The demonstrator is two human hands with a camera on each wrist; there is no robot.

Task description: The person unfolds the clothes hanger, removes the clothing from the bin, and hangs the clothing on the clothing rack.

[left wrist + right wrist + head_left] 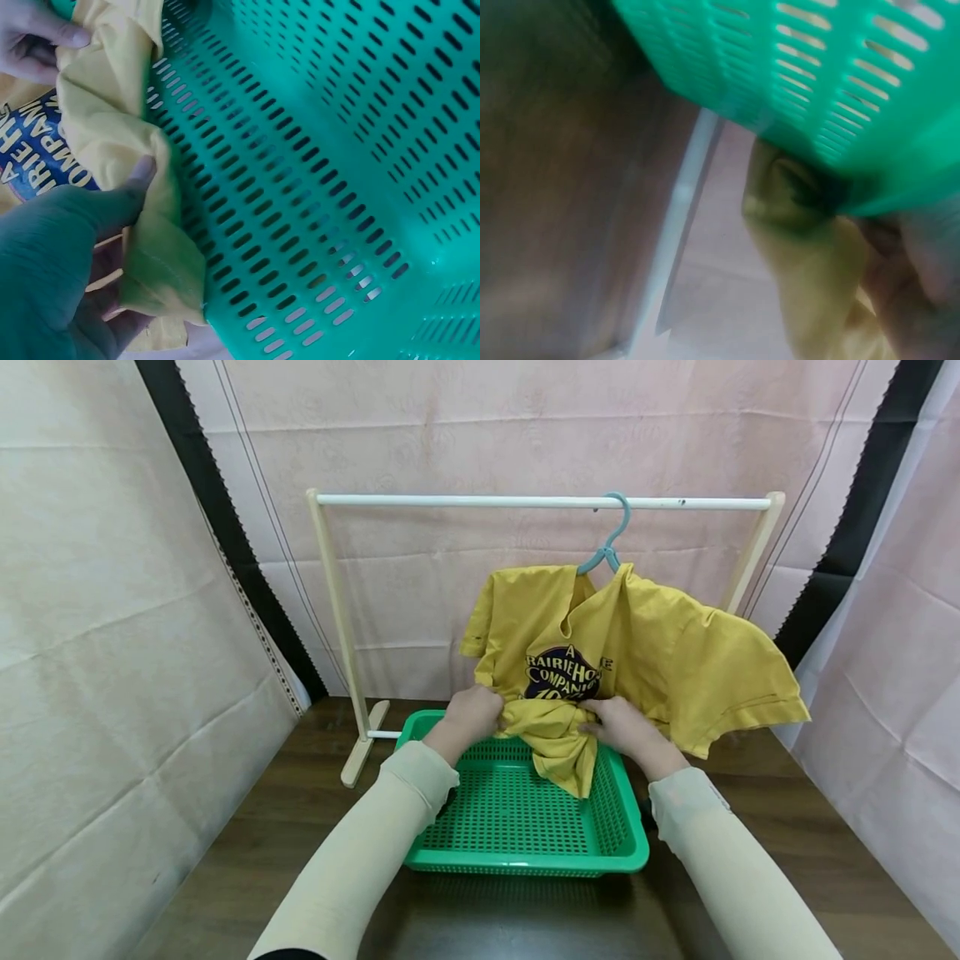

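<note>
A yellow T-shirt (660, 652) with a dark printed logo hangs on a blue hanger (617, 531), its lower part bunched up over the back of a green basket (525, 864). My left hand (474, 714) pinches the bunched cloth at the left; in the left wrist view the thumb of that hand (67, 240) lies on top of the fold, with fingers beneath. At the right side of the bunch, my right hand (626, 727) grips the shirt too. A loose end of cloth droops into the basket between the hands. The right wrist view is blurred, showing the hand (915, 277) against the yellow cloth.
The hanger hooks over the white bar of a clothes rack (450, 502) with cream side posts. The basket stands on a dark wooden table (300, 852) in front of the rack. Pale fabric walls (135, 652) enclose the back and both sides.
</note>
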